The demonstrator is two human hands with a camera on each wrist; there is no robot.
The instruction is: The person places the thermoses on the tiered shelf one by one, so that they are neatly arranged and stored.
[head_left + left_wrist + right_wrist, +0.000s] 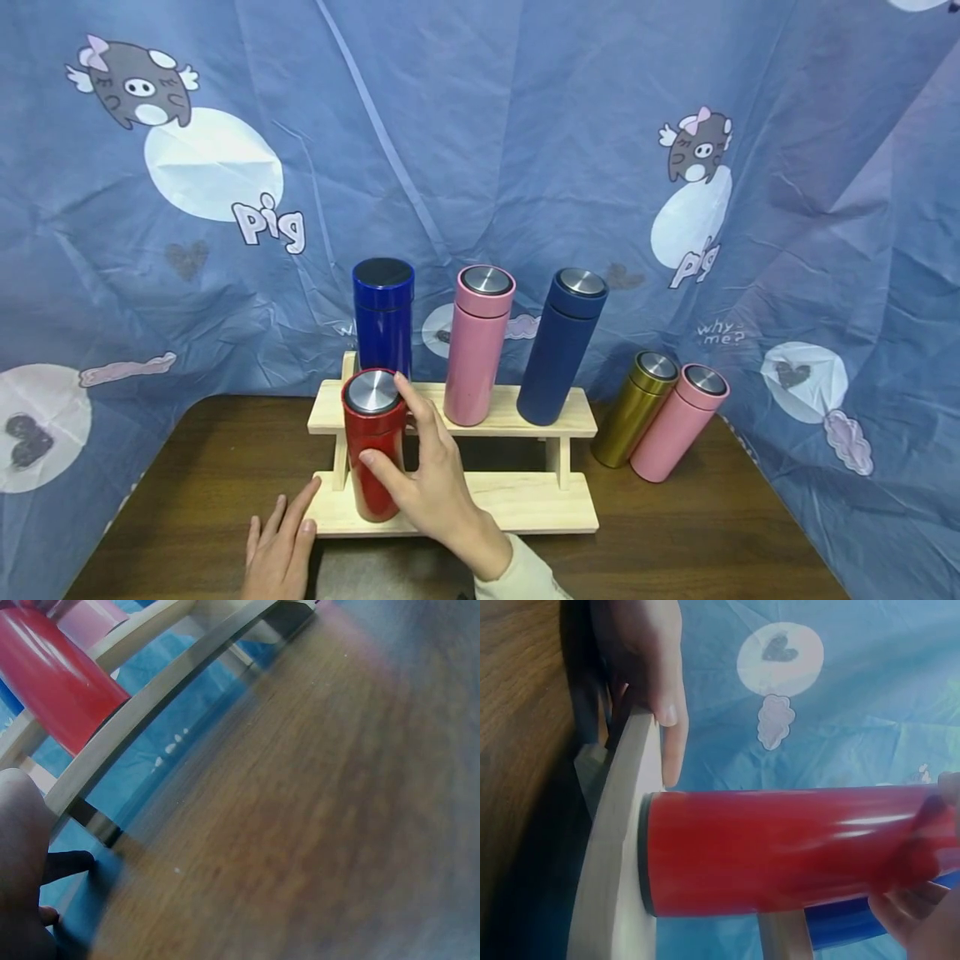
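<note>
A glossy red thermos (377, 454) with a silver lid stands upright at the left end of the lower board of a two-tier wooden rack (517, 504). My right hand (438, 483) grips its upper part, thumb on the near side and index finger by the lid. In the right wrist view, the base of the red thermos (780, 851) sits on the board. At the rack's left end, my left hand (281, 546) lies with fingers extended, index finger and thumb touching the board's end. The left wrist view shows part of this hand (26, 862) beside the rack.
On the upper tier stand a shiny blue thermos (384, 333), a pink thermos (476, 358) and a navy thermos (558, 358). A gold thermos (633, 421) and another pink thermos (675, 433) stand on the brown table (720, 533) right of the rack. Behind hangs a blue curtain (480, 125).
</note>
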